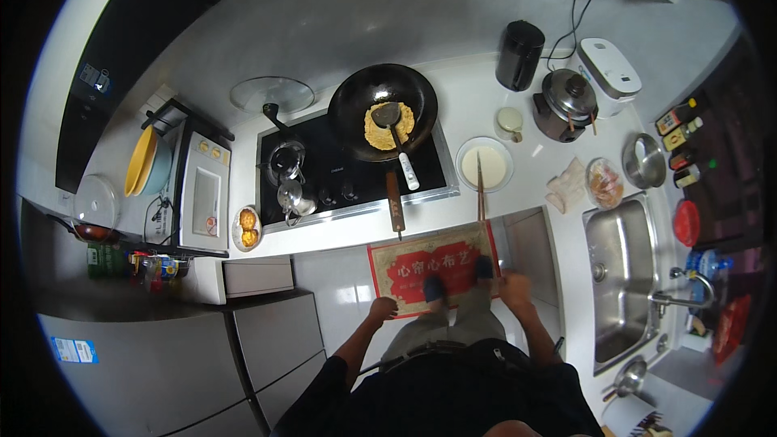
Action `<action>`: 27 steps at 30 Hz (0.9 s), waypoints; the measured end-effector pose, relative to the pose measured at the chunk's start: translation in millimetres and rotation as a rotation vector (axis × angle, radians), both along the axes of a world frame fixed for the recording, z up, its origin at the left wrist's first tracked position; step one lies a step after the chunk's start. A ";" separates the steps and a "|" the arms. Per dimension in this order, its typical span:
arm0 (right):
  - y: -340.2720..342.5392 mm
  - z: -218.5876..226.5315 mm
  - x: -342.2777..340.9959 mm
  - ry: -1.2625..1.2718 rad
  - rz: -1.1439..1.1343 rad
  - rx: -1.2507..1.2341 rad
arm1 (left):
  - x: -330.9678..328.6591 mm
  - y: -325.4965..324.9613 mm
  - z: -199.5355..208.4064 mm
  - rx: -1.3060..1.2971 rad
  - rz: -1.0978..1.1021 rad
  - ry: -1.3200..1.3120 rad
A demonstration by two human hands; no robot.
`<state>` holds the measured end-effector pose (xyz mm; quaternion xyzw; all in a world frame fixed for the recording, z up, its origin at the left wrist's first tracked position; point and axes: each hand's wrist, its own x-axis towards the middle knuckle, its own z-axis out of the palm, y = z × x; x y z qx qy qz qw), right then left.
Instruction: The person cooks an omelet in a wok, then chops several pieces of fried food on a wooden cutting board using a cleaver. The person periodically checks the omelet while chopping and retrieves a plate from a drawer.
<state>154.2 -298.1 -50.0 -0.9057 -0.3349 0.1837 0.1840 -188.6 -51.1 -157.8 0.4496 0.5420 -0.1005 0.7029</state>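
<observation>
My left hand point(385, 308) hangs over the floor mat's edge, fingers curled, with nothing visible in it. My right hand point(513, 287) is blurred by motion at the mat's right side; its fingers cannot be made out. Ahead of me a black wok point(348, 105) sits on the hob, its wooden handle point(394, 201) pointing toward me. A golden flat pancake point(378, 134) lies in the wok. On it rests a spatula point(388, 115) with a white-ended handle. To the right, a bowl of pale batter point(493, 165) has chopsticks point(480, 180) leaning out over the counter edge.
A glass lid point(271, 94) leans behind the hob point(324, 182). Metal pots point(296, 197) and a plate of yellow food point(248, 227) are at left, near a microwave point(202, 194). At right are a jar point(509, 120), lidded cooker point(566, 101), cloth point(566, 186) and sink point(623, 275).
</observation>
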 end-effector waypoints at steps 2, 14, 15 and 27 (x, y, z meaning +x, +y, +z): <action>-15.9 7.4 14.0 -0.051 -0.048 -0.046 | -17.9 -0.2 -6.9 0.011 -0.016 0.058; -111.1 20.2 78.0 -0.153 -0.572 -0.492 | -32.0 6.2 -12.8 0.090 0.022 -0.083; -122.3 20.7 80.9 -0.111 -0.584 -0.515 | -18.7 1.6 -7.5 0.060 0.022 -0.074; -149.2 -23.3 85.0 -0.083 -0.531 -0.599 | -47.9 16.0 7.0 0.141 -0.061 0.050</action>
